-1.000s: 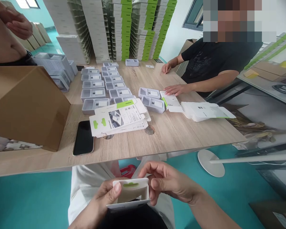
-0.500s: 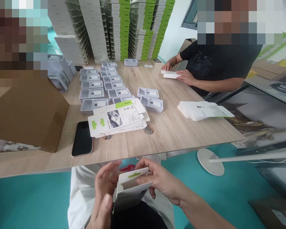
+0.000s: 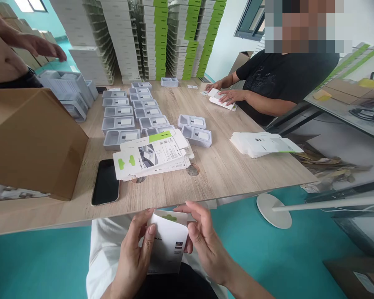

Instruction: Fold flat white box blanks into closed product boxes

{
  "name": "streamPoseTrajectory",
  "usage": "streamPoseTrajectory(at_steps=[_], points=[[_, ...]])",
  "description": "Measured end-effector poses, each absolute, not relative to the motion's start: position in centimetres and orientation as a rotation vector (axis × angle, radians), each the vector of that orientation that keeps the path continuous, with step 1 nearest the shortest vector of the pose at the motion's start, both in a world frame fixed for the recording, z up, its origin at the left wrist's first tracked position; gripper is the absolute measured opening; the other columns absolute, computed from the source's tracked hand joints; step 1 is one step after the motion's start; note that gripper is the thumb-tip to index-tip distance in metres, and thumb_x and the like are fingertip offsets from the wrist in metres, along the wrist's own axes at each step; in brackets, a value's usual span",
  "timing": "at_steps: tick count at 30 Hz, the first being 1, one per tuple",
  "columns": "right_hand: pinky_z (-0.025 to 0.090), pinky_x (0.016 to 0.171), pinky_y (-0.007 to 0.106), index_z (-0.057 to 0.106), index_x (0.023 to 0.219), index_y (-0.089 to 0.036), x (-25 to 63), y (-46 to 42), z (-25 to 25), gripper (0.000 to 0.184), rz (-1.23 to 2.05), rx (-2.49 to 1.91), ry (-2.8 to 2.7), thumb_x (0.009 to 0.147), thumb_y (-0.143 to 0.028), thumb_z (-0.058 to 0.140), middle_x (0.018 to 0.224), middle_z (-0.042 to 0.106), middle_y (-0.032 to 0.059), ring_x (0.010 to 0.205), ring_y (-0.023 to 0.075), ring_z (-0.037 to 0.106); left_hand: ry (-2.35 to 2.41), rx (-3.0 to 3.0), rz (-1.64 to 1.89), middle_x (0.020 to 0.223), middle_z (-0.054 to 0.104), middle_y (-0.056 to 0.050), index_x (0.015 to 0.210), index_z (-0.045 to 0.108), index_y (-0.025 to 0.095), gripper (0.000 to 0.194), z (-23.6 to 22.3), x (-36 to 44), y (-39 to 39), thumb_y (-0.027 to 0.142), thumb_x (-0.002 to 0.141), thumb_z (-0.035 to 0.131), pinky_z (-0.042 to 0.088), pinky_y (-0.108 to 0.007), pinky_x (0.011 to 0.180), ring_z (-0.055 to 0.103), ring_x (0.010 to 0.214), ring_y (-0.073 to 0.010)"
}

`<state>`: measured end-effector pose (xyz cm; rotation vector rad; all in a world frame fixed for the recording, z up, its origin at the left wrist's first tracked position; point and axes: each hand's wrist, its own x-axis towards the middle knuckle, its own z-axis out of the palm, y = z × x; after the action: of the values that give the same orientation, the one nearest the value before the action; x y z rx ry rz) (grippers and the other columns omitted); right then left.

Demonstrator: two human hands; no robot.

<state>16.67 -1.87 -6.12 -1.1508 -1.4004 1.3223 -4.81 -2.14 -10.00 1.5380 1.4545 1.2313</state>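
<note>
Below the table edge, over my lap, both hands hold a small white carton (image 3: pixel 168 245) with a green mark at its top. My left hand (image 3: pixel 137 255) wraps its left side, thumb on the front face. My right hand (image 3: pixel 202 241) grips its right side and top flap. On the wooden table (image 3: pixel 224 166) ahead lies a stack of flat white-and-green cartons (image 3: pixel 151 155), and behind it stand several grey plastic trays (image 3: pixel 121 122) with white inserts.
A black phone (image 3: pixel 105 182) lies by an open cardboard box (image 3: pixel 34 141) at left. A person in black across the table presses a white carton (image 3: pixel 221 99); another flat stack (image 3: pixel 263 143) lies near the right edge. Tall stacks of boxes (image 3: pixel 162 37) line the back. Another person's hand (image 3: pixel 40 45) reaches in top left.
I have turned the carton so its printed face points at me and its flap is folded down. The person in black lowered a carton flat to the table.
</note>
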Motion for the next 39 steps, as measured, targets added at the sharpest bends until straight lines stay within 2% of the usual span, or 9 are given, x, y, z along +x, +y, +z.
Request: streamPoseTrajectory(at_steps=[4, 8, 12, 15, 18, 21, 24, 30, 39], points=[[0.061, 0.063, 0.027, 0.041, 0.157, -0.050, 16.4, -1.7, -6.9, 0.041, 0.963, -1.001, -1.740, 0.118, -0.039, 0.033, 0.138, 0.062, 0.0062, 0.066, 0.0102, 0.063, 1.553, 1.406, 1.171, 0.121, 0.080, -0.001, 0.135, 0.064, 0.035, 0.030, -9.6, -4.4, -2.3, 0.048, 0.109, 0.056, 0.063, -0.026, 0.083, 0.078, 0.099, -0.0169], [0.063, 0.065, 0.028, 0.046, 0.152, -0.042, 16.0, -1.1, -7.0, 0.039, 0.806, -1.071, -1.821, 0.114, -0.040, 0.050, 0.132, 0.062, 0.0082, 0.066, 0.0115, 0.063, 1.399, 1.778, 1.173, 0.139, 0.072, -0.002, 0.147, 0.057, 0.042, 0.039, -9.5, -5.3, -2.0, 0.030, 0.110, 0.055, 0.063, -0.026, 0.097, 0.073, 0.124, -0.0173], [0.063, 0.061, 0.028, 0.039, 0.159, -0.042, 15.7, -1.5, -7.6, 0.046, 0.674, -1.070, -1.865, 0.114, -0.038, 0.049, 0.139, 0.060, 0.0130, 0.073, 0.0143, 0.071, 1.351, 1.996, 1.072, 0.144, 0.070, -0.006, 0.159, 0.047, 0.045, 0.055, -9.3, -6.5, -1.8, 0.022, 0.110, 0.053, 0.064, -0.029, 0.100, 0.073, 0.129, -0.0199], [0.063, 0.056, 0.029, 0.049, 0.154, -0.037, 15.6, -1.9, -8.0, 0.042, 0.610, -1.125, -1.896, 0.112, -0.043, 0.052, 0.136, 0.062, 0.0135, 0.067, 0.0144, 0.071, 1.373, 1.940, 0.981, 0.139, 0.071, -0.007, 0.156, 0.055, 0.043, 0.051, -9.1, -7.0, -1.9, 0.031, 0.107, 0.060, 0.067, -0.032, 0.096, 0.075, 0.124, -0.0246], [0.060, 0.051, 0.027, 0.053, 0.150, -0.032, 15.2, -2.2, -8.5, 0.044, 0.593, -1.140, -1.863, 0.110, -0.051, 0.054, 0.127, 0.065, 0.0122, 0.060, 0.0129, 0.067, 1.344, 1.888, 0.991, 0.132, 0.074, -0.007, 0.152, 0.061, 0.043, 0.049, -9.3, -7.1, -2.1, 0.037, 0.103, 0.068, 0.068, -0.026, 0.086, 0.079, 0.114, -0.0238], [0.065, 0.063, 0.029, 0.059, 0.145, -0.029, 14.7, -2.2, -9.0, 0.043, 0.509, -1.147, -1.776, 0.109, -0.053, 0.056, 0.118, 0.067, 0.0110, 0.084, 0.0205, 0.076, 1.318, 1.858, 1.089, 0.126, 0.075, -0.005, 0.145, 0.068, 0.045, 0.044, -10.0, -6.6, -2.4, 0.041, 0.101, 0.070, 0.068, -0.025, 0.084, 0.079, 0.108, -0.0222], [0.067, 0.077, 0.033, 0.065, 0.139, -0.028, 14.3, -1.9, -9.4, 0.040, 0.497, -1.119, -1.695, 0.106, -0.052, 0.063, 0.116, 0.071, 0.0107, 0.102, 0.0246, 0.075, 1.369, 1.654, 1.122, 0.126, 0.074, -0.006, 0.140, 0.072, 0.042, 0.039, -10.1, -5.8, -2.7, 0.045, 0.101, 0.069, 0.067, -0.027, 0.079, 0.078, 0.097, -0.0206], [0.065, 0.087, 0.039, 0.066, 0.132, -0.028, 14.1, -1.4, -9.4, 0.038, 0.605, -1.089, -1.709, 0.106, -0.055, 0.062, 0.114, 0.076, 0.0100, 0.107, 0.0265, 0.073, 1.265, 1.608, 0.870, 0.121, 0.074, -0.006, 0.134, 0.074, 0.043, 0.036, -8.0, -7.0, -1.6, 0.048, 0.098, 0.072, 0.064, -0.029, 0.081, 0.075, 0.103, -0.0240], [0.060, 0.091, 0.038, 0.066, 0.128, -0.032, 13.7, -1.5, -9.2, 0.030, 0.766, -1.099, -1.656, 0.103, -0.049, 0.068, 0.114, 0.074, 0.0050, 0.105, 0.0238, 0.071, 1.215, 1.406, 0.891, 0.109, 0.071, -0.002, 0.117, 0.073, 0.037, 0.029, -7.9, -7.5, -0.8, 0.052, 0.093, 0.079, 0.056, -0.025, 0.073, 0.066, 0.081, -0.0183]])
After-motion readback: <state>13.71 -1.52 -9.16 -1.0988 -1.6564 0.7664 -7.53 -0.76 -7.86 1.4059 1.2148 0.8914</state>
